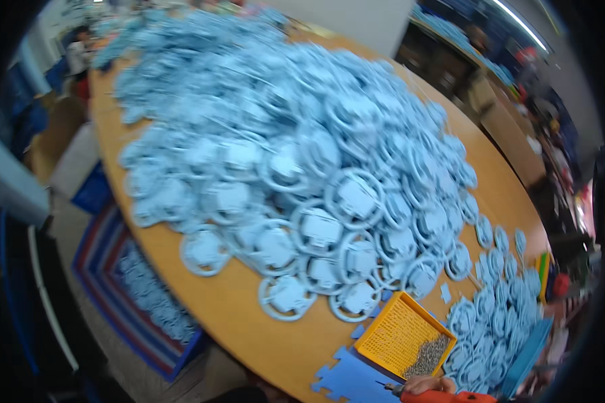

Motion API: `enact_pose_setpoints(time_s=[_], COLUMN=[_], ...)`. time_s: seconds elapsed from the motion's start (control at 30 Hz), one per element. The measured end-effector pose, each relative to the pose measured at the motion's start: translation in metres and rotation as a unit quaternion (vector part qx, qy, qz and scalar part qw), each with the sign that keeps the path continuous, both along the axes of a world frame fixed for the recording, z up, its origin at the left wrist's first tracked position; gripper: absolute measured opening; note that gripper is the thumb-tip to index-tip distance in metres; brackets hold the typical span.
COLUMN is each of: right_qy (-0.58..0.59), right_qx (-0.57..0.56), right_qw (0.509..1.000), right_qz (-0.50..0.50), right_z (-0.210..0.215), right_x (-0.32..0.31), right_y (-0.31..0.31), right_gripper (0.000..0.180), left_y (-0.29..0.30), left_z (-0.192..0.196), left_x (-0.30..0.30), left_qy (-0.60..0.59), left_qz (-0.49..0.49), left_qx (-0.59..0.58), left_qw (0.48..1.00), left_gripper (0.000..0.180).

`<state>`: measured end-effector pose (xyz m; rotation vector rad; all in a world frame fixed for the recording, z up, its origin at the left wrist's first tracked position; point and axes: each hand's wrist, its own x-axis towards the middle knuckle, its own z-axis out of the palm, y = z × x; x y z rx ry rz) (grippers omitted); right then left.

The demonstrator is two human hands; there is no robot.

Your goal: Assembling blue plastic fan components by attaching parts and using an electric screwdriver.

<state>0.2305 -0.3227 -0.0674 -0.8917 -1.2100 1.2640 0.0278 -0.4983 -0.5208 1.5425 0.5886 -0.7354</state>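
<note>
Crate: on the floor left of the worktop (249, 329), a striped crate (107, 269) holds more parts.
Heap: pale blue round parts (302, 181) (hundreds) cover the round wooden top.
Tray: yellow tray (396, 329) of small metal bits, beside a blue foam mat (353, 379).
Fingers: my hand (427, 385) pinches a thin tool; which hand, I cannot tell.

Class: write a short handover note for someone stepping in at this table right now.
Right hand, orange sleeve, sits at the lower edge holding a thin pointed tool beside the yellow tray of small grey metal bits. Left hand is out of view.
A blue foam mat lies at the table edge.
A large heap of light-blue ring parts covers the table; a smaller batch lies right of the tray. Which lot is finished cannot be told.
</note>
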Motion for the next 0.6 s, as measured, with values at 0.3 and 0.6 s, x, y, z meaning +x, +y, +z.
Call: enact_pose_setpoints(time_s=[0.3,0.6], right_qy=[0.081,0.080], right_qx=[0.156,0.055], right_qw=[0.980,0.994], right_qz=[0.093,-0.055], right_z=[-0.032,0.026], right_x=[-0.037,-0.075], right_y=[0.055,0.060], right_gripper=[0.065,0.052], left_y=[0.015,0.173], left_z=[-0.077,-0.024], left_x=[0.153,0.184], left_qy=[-0.253,-0.330], left_qz=[-0.155,-0.004], left_qx=[-0.010,0.089], left_qw=[0.955,0.940], left_gripper=[0.045,0.044])
